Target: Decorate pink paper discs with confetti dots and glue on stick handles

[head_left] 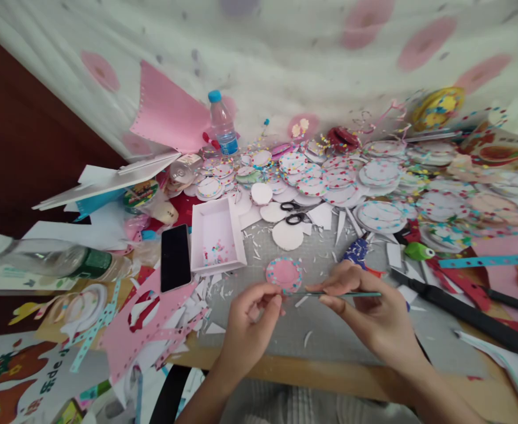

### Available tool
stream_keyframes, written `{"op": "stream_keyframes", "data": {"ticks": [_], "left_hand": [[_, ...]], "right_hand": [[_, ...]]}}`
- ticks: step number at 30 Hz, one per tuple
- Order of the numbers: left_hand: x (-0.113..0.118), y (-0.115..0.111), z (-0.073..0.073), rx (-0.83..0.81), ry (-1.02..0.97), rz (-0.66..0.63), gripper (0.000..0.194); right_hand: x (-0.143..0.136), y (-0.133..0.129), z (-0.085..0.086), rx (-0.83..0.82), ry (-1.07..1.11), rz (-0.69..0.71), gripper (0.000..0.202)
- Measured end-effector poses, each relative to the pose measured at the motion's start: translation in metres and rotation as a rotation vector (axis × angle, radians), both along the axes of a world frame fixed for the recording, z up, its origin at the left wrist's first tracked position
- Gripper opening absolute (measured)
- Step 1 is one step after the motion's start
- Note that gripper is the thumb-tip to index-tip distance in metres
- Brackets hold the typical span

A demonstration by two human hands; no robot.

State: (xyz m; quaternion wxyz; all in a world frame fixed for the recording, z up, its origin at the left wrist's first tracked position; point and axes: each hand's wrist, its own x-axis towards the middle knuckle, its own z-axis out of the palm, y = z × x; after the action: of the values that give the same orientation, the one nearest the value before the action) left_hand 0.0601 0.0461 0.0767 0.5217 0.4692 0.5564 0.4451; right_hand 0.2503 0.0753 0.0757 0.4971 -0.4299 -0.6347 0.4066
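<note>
At 6 o'clock on the tabletop (pixel 329 335), the left hand (pixel 250 318) pinches one end of a thin green stick (pixel 351 294). The right hand (pixel 365 309) pinches its middle. Keep it level, near the pink disc (pixel 284 274) at 12 o'clock.

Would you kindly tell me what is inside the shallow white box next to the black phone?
The white box holds a small scatter of coloured paper dots at its near end; the remaining floor is bare. Its near wall hides the strip just behind it. The phone lies outside, to its left.
</note>
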Motion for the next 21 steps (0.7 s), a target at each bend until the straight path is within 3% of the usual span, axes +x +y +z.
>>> {"op": "stream_keyframes", "data": {"ticks": [5,15,21], "left_hand": [[0.006,0.005,0.002,-0.12,-0.072,-0.004,0.014],[0.013,0.012,0.002,-0.151,-0.08,0.077,0.021],[0.011,0.009,0.007,-0.147,-0.067,0.042,0.017]], "right_hand": [[0.005,-0.003,-0.004,-0.042,0.036,0.003,0.008],[0.011,-0.009,-0.002,-0.172,0.208,-0.058,0.008],[0.006,-0.012,-0.005,-0.211,0.221,-0.13,0.01]]}}
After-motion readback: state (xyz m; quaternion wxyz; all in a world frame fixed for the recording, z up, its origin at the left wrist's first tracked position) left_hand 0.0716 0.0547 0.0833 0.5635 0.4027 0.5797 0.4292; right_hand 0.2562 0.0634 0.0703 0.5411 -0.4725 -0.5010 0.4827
